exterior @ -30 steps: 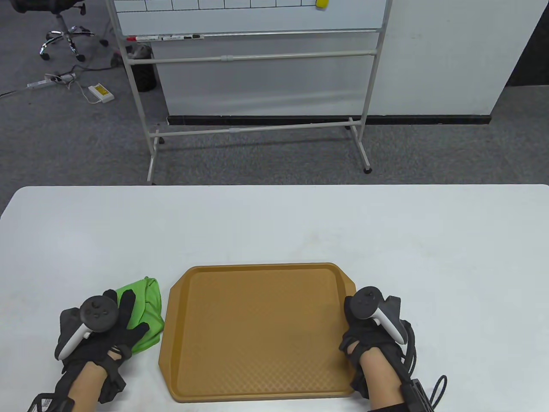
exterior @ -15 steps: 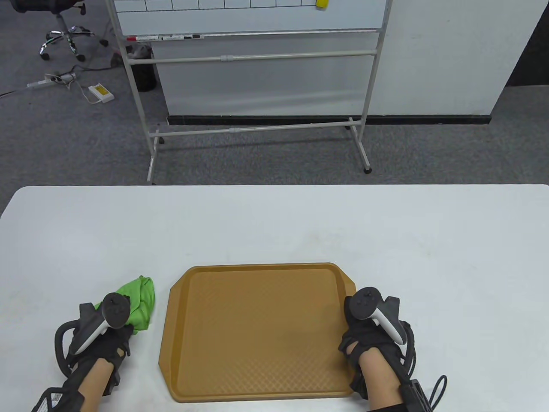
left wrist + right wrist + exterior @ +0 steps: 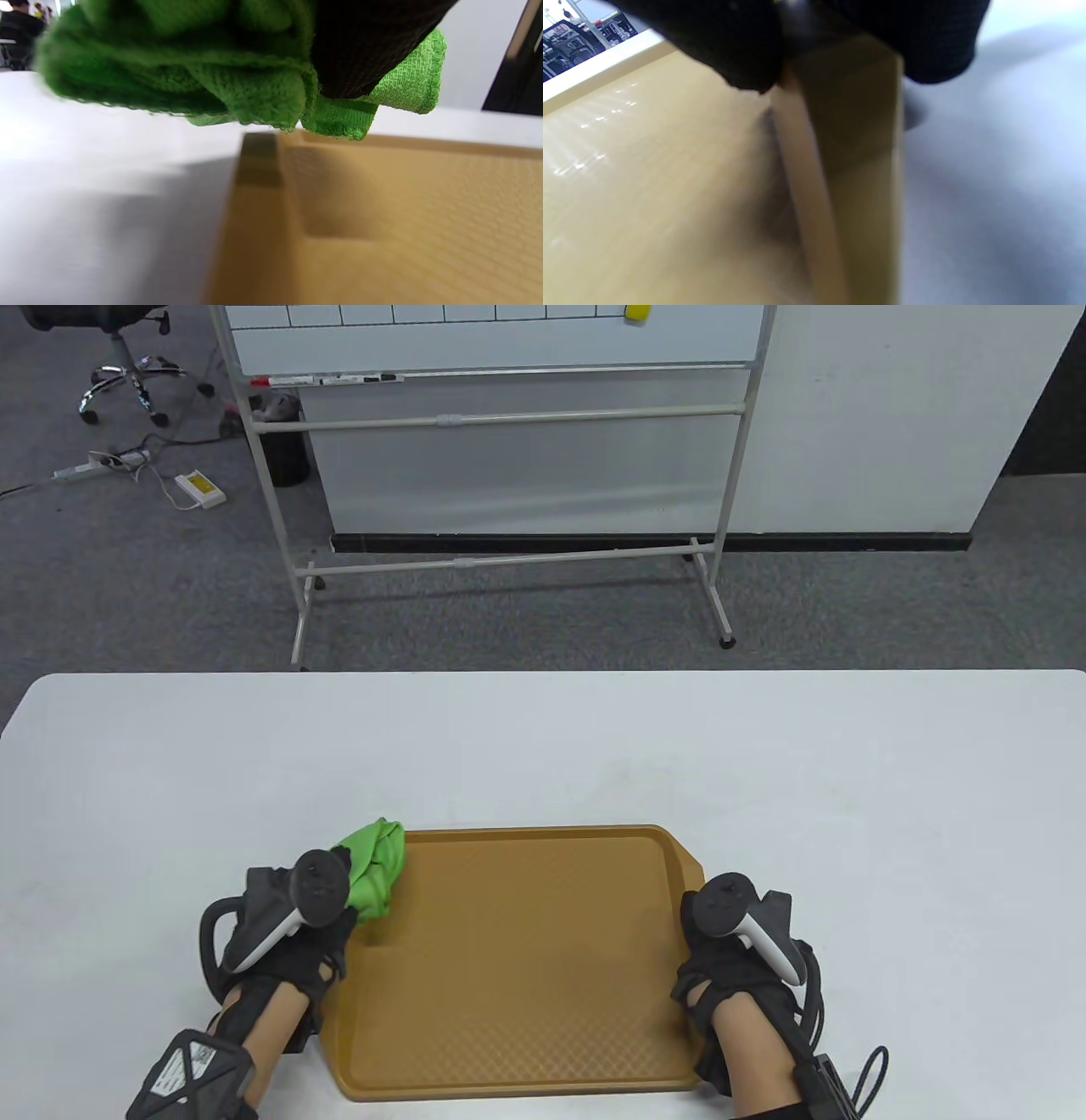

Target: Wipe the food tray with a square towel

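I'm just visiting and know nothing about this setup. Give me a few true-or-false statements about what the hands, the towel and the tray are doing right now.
1. The left hand holds a green towel. True.
2. The towel lies spread flat in the middle of the tray. False: it is bunched up over the tray's far left corner.
3. The right hand grips the tray's right rim. True.
4. The tray is blue. False: it is brown.
5. Food sits on the tray. False: none shows.

Black mesh gloves, bare forearms, grey-white trackers (image 3: 318, 891), black cable at right wrist.
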{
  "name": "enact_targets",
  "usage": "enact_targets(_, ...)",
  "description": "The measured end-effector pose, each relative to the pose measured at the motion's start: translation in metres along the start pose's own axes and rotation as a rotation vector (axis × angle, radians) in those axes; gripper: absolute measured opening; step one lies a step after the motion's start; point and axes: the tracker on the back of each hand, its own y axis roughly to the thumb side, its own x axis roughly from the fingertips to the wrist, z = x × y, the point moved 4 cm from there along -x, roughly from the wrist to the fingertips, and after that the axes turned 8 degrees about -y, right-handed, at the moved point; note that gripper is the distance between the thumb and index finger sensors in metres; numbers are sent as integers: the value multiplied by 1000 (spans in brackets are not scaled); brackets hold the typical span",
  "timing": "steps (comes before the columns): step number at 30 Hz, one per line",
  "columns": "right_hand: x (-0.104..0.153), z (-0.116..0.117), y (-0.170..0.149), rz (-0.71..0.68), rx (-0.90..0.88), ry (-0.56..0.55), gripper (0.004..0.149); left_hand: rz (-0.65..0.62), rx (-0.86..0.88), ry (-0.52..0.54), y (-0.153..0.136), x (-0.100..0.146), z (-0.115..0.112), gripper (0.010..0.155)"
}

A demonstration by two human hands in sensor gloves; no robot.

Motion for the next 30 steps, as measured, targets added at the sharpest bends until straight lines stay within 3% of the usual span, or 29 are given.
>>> enact_targets(7, 0, 1, -1, -7, -8, 4, 82, 63, -70, -192, 38, -53, -31, 70)
enact_targets(10, -1, 1, -1, -9, -12, 12, 82, 27, -8, -253, 48, -61, -41, 72)
enact_targets(16, -1, 0, -1, -12, -12, 19, 82, -52, 53, -270, 85, -64, -41, 75)
enact_targets(26, -2, 0, -5, -22, -47, 31, 81, -252, -40, -253, 223, -64, -47, 75)
enact_targets(30, -2, -1, -6, -26, -61, 32, 78, -295, -55, -246, 260, -61, -50, 75)
